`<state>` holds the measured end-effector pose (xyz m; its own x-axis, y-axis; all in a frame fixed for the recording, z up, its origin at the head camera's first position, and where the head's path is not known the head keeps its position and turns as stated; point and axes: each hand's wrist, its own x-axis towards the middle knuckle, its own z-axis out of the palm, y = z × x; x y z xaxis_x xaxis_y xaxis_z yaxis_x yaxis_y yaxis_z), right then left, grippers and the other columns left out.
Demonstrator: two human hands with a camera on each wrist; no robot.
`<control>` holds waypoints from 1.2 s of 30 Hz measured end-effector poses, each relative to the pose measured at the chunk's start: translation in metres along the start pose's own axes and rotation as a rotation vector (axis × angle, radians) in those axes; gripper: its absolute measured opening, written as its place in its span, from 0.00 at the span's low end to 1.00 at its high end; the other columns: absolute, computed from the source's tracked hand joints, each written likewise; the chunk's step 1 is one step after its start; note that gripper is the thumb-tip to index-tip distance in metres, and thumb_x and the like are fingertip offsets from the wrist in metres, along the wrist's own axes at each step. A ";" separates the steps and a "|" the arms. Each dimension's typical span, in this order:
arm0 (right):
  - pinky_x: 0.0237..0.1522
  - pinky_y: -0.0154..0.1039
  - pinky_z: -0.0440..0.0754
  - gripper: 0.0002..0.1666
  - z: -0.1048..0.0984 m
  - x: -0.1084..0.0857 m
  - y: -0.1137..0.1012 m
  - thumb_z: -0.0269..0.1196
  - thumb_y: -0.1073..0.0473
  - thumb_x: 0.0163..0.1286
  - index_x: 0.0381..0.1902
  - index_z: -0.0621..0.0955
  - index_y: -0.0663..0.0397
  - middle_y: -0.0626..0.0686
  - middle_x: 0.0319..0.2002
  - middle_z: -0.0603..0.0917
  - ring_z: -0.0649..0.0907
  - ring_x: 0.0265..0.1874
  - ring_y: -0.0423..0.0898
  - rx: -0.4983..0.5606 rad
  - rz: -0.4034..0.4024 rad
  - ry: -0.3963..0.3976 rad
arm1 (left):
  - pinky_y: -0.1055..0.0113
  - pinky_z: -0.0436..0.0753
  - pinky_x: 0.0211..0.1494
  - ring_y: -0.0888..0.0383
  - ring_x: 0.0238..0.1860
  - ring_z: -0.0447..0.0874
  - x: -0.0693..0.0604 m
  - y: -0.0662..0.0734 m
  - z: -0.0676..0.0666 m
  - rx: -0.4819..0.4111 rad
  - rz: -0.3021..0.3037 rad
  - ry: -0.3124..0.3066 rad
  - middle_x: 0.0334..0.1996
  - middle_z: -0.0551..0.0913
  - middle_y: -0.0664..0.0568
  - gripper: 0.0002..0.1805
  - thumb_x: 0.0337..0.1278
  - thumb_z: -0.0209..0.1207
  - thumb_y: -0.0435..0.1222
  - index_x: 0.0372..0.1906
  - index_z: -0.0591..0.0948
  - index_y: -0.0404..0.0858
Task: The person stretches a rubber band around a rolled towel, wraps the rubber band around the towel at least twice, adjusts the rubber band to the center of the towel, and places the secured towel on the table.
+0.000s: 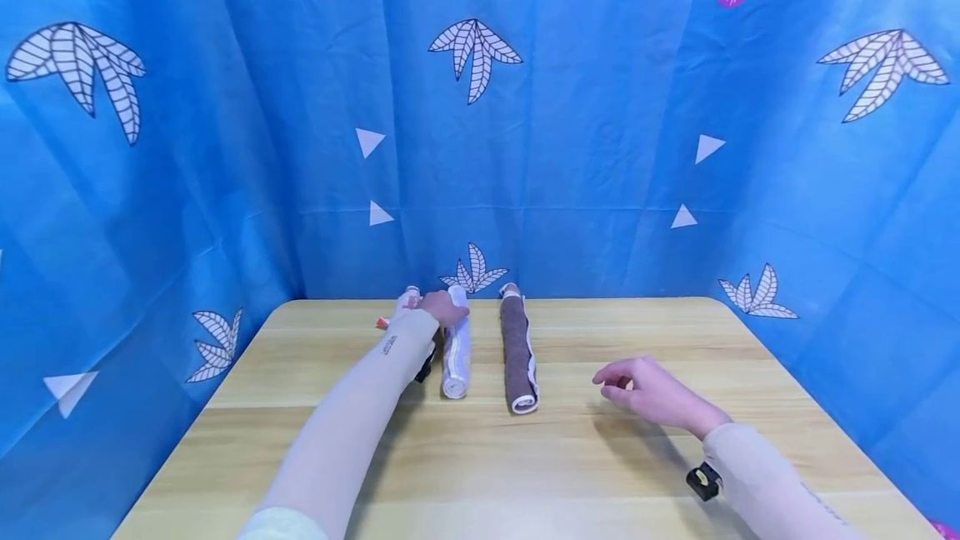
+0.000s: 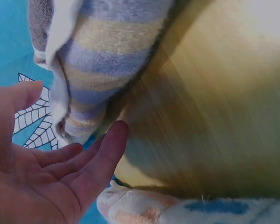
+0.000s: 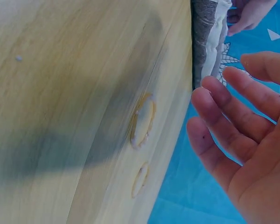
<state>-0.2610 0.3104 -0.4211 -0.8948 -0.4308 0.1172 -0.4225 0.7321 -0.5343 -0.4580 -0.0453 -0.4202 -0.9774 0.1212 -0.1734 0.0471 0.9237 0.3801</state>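
At the far side of the table, my left hand (image 1: 444, 307) is by a pale rolled towel (image 1: 456, 361). The left wrist view shows that towel striped blue and tan (image 2: 114, 39), with the thumb and fingers of the left hand (image 2: 51, 182) spread apart and gripping nothing. Left of it lies another white rolled towel (image 1: 406, 300) with coloured patches, partly hidden by the hand and arm. A brown rolled towel (image 1: 516, 348) with white edging lies to the right. Above the table on the right, my right hand (image 1: 648, 390) hovers with loosely bent fingers and holds nothing.
The wooden table (image 1: 465, 473) has rounded far corners. A blue patterned curtain (image 1: 600, 107) hangs behind it and along both sides. Two oval marks, including a larger oval mark (image 3: 143, 121), show on the tabletop in the right wrist view.
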 end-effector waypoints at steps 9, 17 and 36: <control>0.36 0.33 0.78 0.16 -0.001 -0.006 0.004 0.63 0.58 0.72 0.53 0.84 0.58 0.48 0.35 0.85 0.79 0.34 0.37 0.010 0.018 -0.014 | 0.57 0.81 0.55 0.48 0.47 0.80 0.008 0.002 -0.001 0.019 -0.010 0.000 0.52 0.82 0.39 0.26 0.63 0.59 0.43 0.58 0.78 0.28; 0.37 0.33 0.78 0.14 0.000 -0.009 0.009 0.63 0.60 0.70 0.51 0.85 0.59 0.43 0.34 0.84 0.79 0.34 0.36 -0.015 0.026 -0.001 | 0.60 0.83 0.33 0.50 0.31 0.83 0.011 0.002 -0.002 -0.083 -0.025 -0.014 0.39 0.83 0.39 0.16 0.60 0.59 0.36 0.48 0.79 0.28; 0.42 0.39 0.83 0.08 0.008 -0.008 0.022 0.68 0.59 0.66 0.42 0.88 0.52 0.45 0.37 0.88 0.84 0.37 0.40 -0.024 0.088 -0.060 | 0.57 0.82 0.56 0.50 0.51 0.81 -0.024 0.031 -0.011 -0.451 0.204 0.053 0.56 0.81 0.41 0.29 0.62 0.62 0.41 0.65 0.73 0.33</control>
<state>-0.2621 0.3255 -0.4409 -0.9186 -0.3947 0.0202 -0.3469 0.7808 -0.5196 -0.4353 -0.0236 -0.3944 -0.9672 0.2537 -0.0121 0.1563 0.6322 0.7589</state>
